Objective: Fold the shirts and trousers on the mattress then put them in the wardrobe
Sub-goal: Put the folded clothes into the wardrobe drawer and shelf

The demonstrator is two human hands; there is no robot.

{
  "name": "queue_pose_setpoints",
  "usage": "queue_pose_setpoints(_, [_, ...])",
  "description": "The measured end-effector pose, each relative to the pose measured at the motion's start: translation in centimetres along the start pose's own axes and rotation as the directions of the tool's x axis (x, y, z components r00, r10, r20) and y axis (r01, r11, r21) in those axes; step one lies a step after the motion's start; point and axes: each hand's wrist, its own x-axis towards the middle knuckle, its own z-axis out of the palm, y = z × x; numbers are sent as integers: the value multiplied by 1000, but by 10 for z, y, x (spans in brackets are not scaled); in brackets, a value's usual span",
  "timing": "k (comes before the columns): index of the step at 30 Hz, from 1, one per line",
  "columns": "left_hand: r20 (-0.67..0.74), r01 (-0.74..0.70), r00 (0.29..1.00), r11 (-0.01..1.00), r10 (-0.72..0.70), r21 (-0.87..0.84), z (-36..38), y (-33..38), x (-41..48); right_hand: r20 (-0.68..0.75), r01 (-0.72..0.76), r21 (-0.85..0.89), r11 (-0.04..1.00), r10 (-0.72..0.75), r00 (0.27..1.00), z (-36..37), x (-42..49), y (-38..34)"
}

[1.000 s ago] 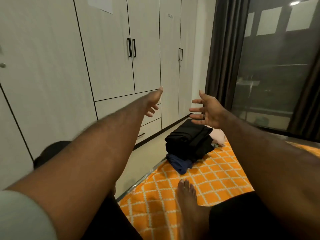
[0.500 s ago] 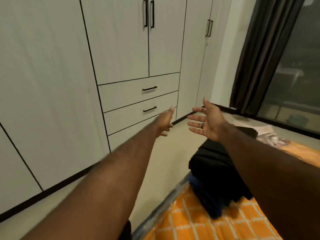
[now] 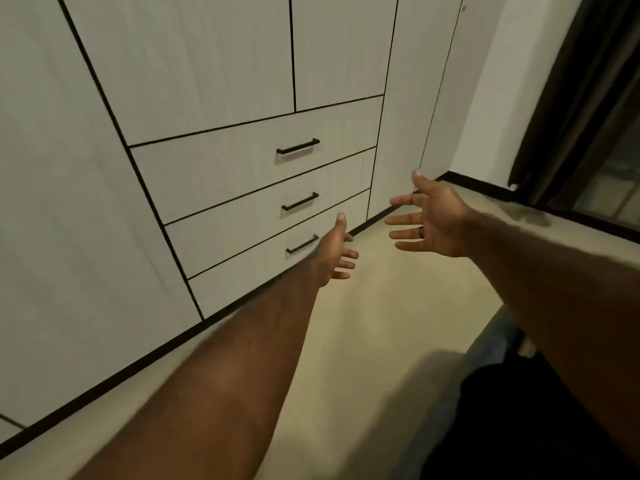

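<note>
Above the beige floor (image 3: 363, 323), in front of the wardrobe (image 3: 207, 81), both hands are stretched forward and hold nothing. The left hand (image 3: 334, 252) has its fingers spread and relaxed, thumb pointing up. It appears before the lowest drawer (image 3: 242, 271), near its black handle (image 3: 302, 244); whether it touches the drawer I cannot tell. The right hand (image 3: 433, 220) is to the right of it, apart, palm turned to the left, fingers straight and spread, with a dark ring (image 3: 421, 232) on one finger. Three drawers are stacked under two closed doors. The dark pile of clothes (image 3: 512, 427) lies at the near right, partly hidden by the right forearm, beside a blurred mattress edge (image 3: 491, 341). A dark curtain (image 3: 568, 109) hangs at the far right.
</note>
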Motion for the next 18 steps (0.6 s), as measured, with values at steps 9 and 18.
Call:
queue_pose_setpoints(9, [43,199,980,978,-196,-71,-28,33,0,31,-137,136,981,134,990,-16,-6,-36])
queue_pose_setpoints(18, [101,324,945,933,-311,-158,-80,165,-62,25,-217,402,889,226,974,45,-43,-126])
